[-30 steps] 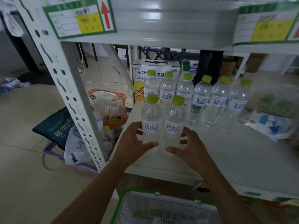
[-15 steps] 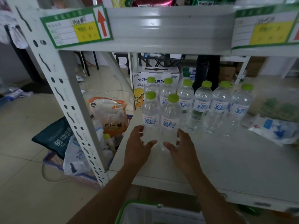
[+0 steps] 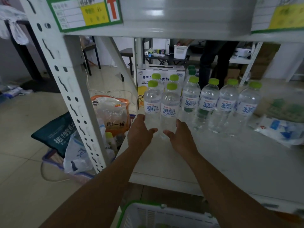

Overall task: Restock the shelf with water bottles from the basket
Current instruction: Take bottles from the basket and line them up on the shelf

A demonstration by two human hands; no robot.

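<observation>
Left hand [image 3: 139,132] and right hand [image 3: 181,137] clamp two upright bottles [image 3: 162,111] between them; the row [image 3: 218,102] stands just right of the right hand, shelf [image 3: 222,162] depth ahead

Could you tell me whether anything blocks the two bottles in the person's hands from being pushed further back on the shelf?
Yes. Two more bottles stand directly behind the held pair, with a white carton behind those. The left hand and right hand flank the pair; the row of bottles stands to their right.
</observation>
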